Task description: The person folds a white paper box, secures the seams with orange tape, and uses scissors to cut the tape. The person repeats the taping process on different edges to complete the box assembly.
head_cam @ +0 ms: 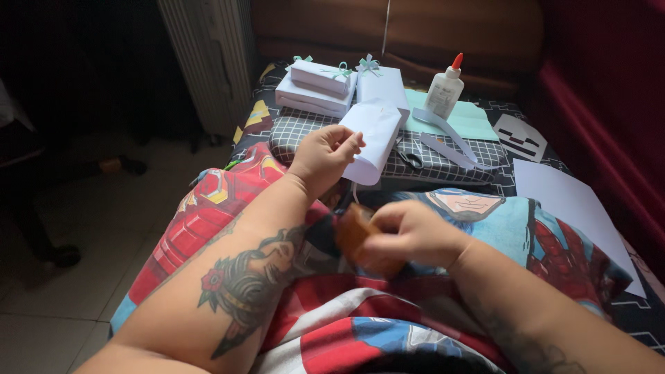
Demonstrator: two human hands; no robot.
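**Folded white paper in the left hand, a brown piece in the right**

The left hand [324, 154] is raised over the near edge of the checked cushion [443, 158], its fingers [348, 143] curled in and pinched on the left edge of a folded white paper [377, 137]. The paper stands up from the grip and leans away to the right, so most of it lies beyond the fingertips, with its lower end hanging toward the patterned blanket [208, 215].

The right hand [413, 234] sits lower and nearer the body, over the blanket. Its fingers are closed around a small brown piece [353, 232], blurred, which sticks out to the left of the fingertips; what it is cannot be told. The two hands are apart, the right one below and a little right of the left.

On the far left corner of the cushion lies a stack of white boxes [315, 86] with pale green bows, and a taller white box [383, 84] stands just beside it. A glue bottle [444, 90] with a red tip stands upright near the far edge, on a pale green sheet [471, 121]. White paper strips [443, 138] lie across the cushion toward its right side, and scissors [410, 158] lie near the held paper. A large white sheet [568, 201] lies at the right edge of the blanket.
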